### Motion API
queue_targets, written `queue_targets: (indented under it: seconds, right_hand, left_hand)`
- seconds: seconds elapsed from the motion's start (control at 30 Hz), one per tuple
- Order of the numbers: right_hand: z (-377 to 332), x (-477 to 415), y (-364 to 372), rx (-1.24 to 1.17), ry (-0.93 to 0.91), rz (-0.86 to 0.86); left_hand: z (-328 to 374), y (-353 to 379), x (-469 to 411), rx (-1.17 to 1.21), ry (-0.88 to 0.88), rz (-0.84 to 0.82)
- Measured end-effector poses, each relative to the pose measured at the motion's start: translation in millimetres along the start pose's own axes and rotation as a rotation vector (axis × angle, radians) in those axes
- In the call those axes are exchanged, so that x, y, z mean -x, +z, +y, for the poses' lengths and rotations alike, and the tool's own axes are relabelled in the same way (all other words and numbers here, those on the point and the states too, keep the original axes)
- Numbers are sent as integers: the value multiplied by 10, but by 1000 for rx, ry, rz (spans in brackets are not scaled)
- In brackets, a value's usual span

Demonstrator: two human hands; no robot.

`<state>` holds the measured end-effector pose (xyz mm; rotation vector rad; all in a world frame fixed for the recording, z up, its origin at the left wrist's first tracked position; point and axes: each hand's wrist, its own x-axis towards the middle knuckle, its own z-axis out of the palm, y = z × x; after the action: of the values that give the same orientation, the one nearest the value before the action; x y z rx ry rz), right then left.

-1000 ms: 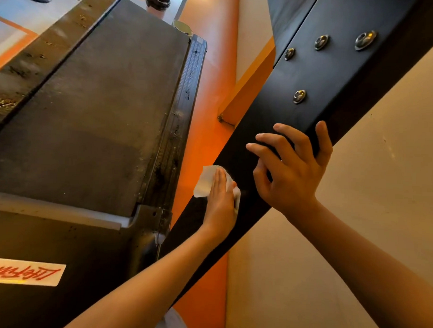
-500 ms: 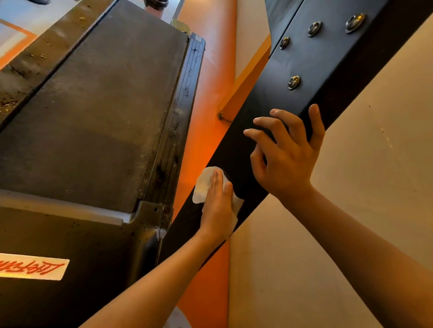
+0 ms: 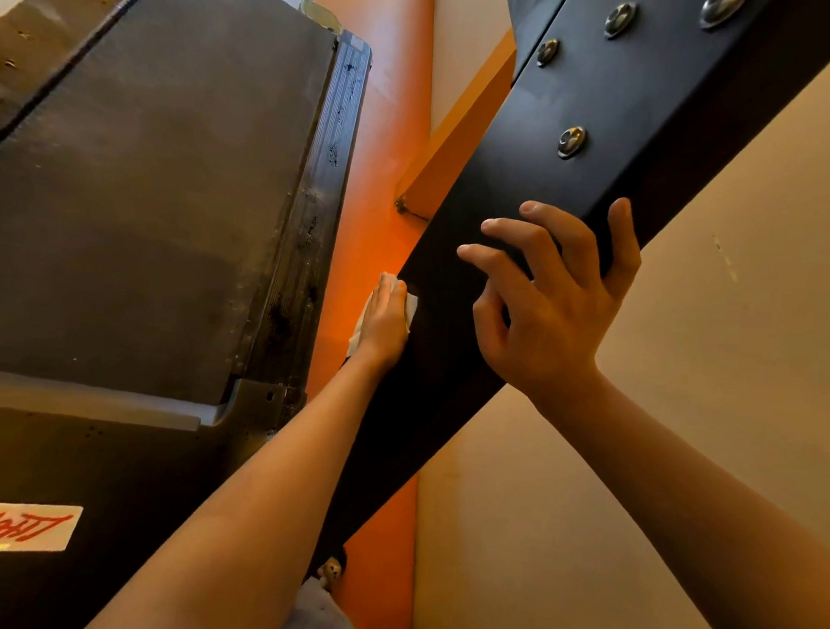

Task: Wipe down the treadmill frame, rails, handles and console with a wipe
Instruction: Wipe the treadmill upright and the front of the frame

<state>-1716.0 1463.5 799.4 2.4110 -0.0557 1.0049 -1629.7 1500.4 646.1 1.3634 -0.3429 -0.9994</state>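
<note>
Two hands are on the slanted black post (image 3: 618,91) of the treadmill. The left hand (image 3: 383,323) presses a white wipe (image 3: 410,308) flat against its left edge with straight fingers. The right hand (image 3: 557,305) grips the post higher up.

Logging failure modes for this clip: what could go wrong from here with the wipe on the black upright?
1. The left hand presses the wipe with flat fingers at the edge of the upright, not pinched; it could slip off and drop.
2. The right hand grips the upright just above, so an upward stroke may run into it.
3. The bolts higher up could snag the wipe.
</note>
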Motion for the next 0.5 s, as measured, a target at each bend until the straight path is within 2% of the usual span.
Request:
queue_targets:
  seconds: [0.2, 0.5]
  right_hand:
    - [-10, 8, -9, 12, 0, -13]
    - [-12, -19, -40, -16, -21, -18]
  left_hand:
    - [123, 23, 196, 18, -69, 25]
    - [32, 145, 787, 257, 18, 87]
